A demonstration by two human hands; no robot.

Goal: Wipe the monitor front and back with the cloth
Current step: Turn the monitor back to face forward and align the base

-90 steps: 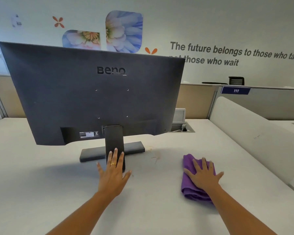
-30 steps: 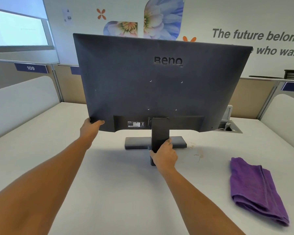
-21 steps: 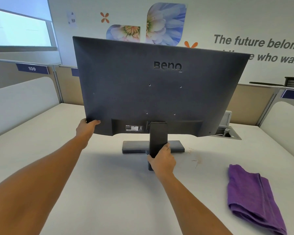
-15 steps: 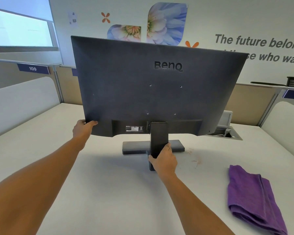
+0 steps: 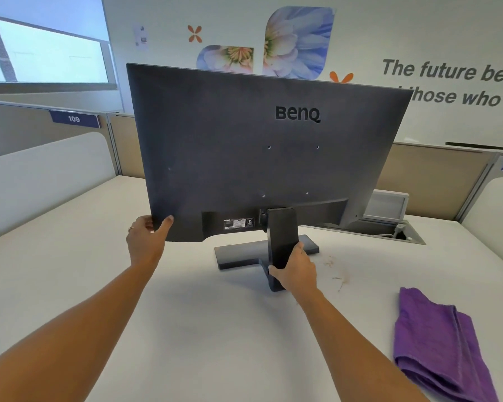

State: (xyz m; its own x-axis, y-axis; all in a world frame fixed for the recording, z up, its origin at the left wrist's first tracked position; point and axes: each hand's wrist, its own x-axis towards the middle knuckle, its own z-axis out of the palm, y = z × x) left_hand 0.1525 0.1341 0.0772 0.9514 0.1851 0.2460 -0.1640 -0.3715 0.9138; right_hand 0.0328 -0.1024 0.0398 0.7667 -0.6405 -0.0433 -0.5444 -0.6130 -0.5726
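A dark grey BenQ monitor [image 5: 244,146] stands on the white desk with its back toward me; its screen is hidden. My left hand [image 5: 145,239] grips the monitor's lower left corner, thumb on the back panel. My right hand [image 5: 295,271] is wrapped around the lower part of the stand neck [image 5: 282,236], above the flat base [image 5: 238,253]. The folded purple cloth [image 5: 439,343] lies on the desk at the right, apart from both hands.
The white desk [image 5: 201,329] has small brown marks [image 5: 336,271] right of the base. A cable hatch [image 5: 389,230] with a white box sits behind the monitor. Low partitions [image 5: 41,175] bound the desk left, back and right.
Three seconds ago my right hand lay on the cloth and my left on the stand. Now the left holds the monitor's corner, the right holds the stand, and the cloth lies free.
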